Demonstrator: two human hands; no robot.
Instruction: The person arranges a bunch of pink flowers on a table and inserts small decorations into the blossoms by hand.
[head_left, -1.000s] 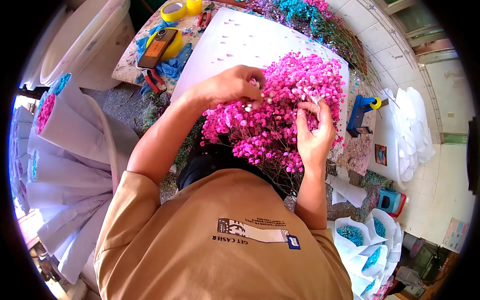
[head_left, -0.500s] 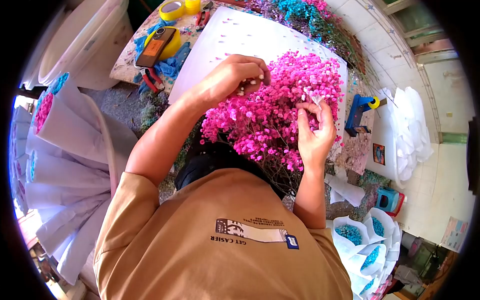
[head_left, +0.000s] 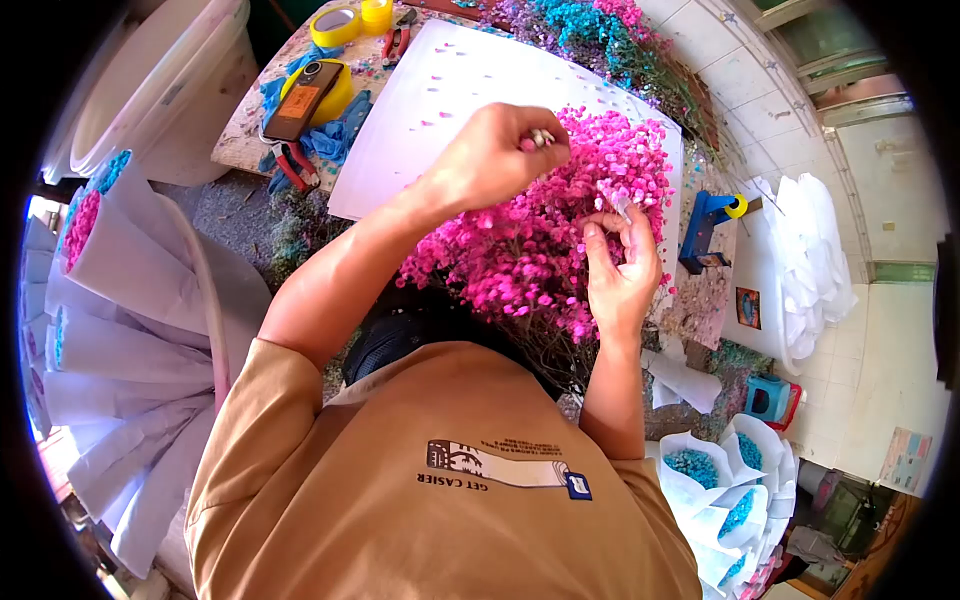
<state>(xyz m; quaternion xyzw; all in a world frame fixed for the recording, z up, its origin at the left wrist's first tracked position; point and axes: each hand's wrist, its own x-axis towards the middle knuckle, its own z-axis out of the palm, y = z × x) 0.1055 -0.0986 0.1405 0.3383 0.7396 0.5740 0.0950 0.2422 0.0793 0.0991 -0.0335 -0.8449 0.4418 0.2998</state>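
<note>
A large bunch of bright pink dried baby's breath [head_left: 520, 240] leans from my lap over a white sheet [head_left: 460, 90] on the table. My left hand [head_left: 500, 155] is above the bunch's upper left side, its fingers curled round several small whitish and pink flower heads [head_left: 540, 138]. At the bunch's right side, my right hand [head_left: 625, 265] pinches a small pale sprig [head_left: 618, 200] between thumb and fingers. The stems [head_left: 550, 350] hang below, partly hidden in shadow. Loose pink petals are scattered on the sheet.
A phone [head_left: 305, 100], yellow tape [head_left: 336, 26] and red-handled pruners [head_left: 296, 165] lie at the table's left. A blue tape dispenser [head_left: 705, 230] stands right. Multicoloured dried flowers [head_left: 600, 40] lie behind. Paper-wrapped bouquets stand left [head_left: 140, 260] and lower right [head_left: 700, 465].
My left hand has moved up and to the right, its fingers turned more closed round the flower heads. My right hand stays by the bunch; the whole view shifts slightly.
</note>
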